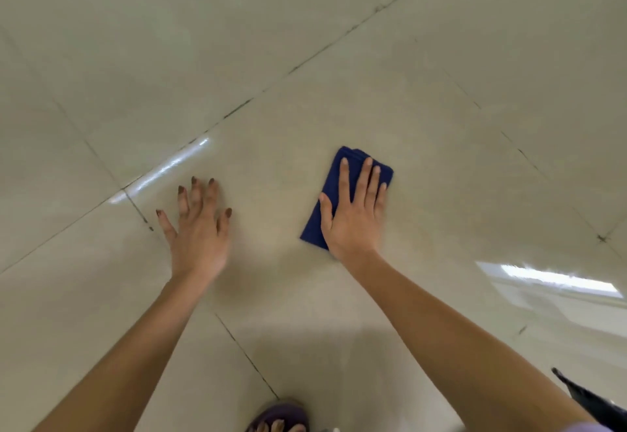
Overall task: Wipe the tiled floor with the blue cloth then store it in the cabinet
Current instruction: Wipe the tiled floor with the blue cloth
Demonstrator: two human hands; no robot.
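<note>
From the head cam, the right hand (353, 214) is spread flat with straight fingers, pressing down on the folded blue cloth (330, 194), which lies on the tiled floor (441, 109) with its long side running away from the person, in line with the fingers. The left hand (198, 228) is off to the side, well apart from the cloth, fingers spread and holding nothing; probably braced on the tile, though it's a bit blurry. So the right hand does the wiping; no cabinet in view.
</note>
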